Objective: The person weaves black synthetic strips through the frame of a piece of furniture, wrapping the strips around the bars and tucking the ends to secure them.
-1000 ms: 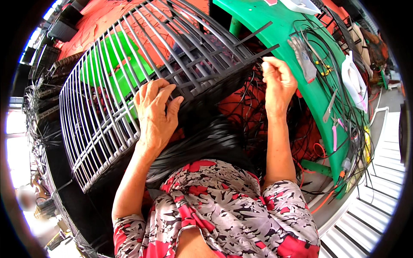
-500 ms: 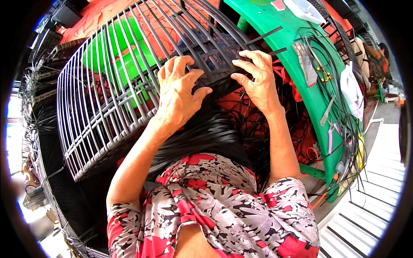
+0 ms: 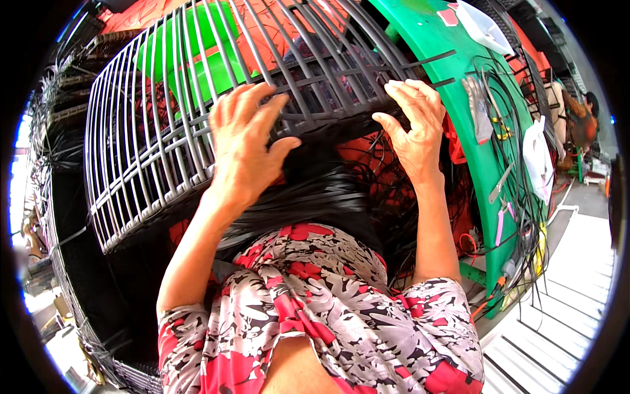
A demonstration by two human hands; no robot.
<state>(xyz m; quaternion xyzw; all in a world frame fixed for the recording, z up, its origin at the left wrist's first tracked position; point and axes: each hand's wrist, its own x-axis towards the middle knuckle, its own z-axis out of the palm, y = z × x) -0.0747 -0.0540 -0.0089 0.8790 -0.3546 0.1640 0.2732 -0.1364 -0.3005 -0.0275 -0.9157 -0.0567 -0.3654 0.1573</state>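
Left hand [image 3: 248, 141] and right hand [image 3: 420, 130] spread wide by the frame [image 3: 321, 119], perhaps steadying it; black strips [image 3: 303, 197] between them, handy.

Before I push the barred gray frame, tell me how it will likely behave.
The barred gray frame should stay fairly stiff: its many bars are joined by cross rails. It may feel light for its size, as open gaps show between the bars. The dark strip ends jutting past its right side look thin and could bend or snag.
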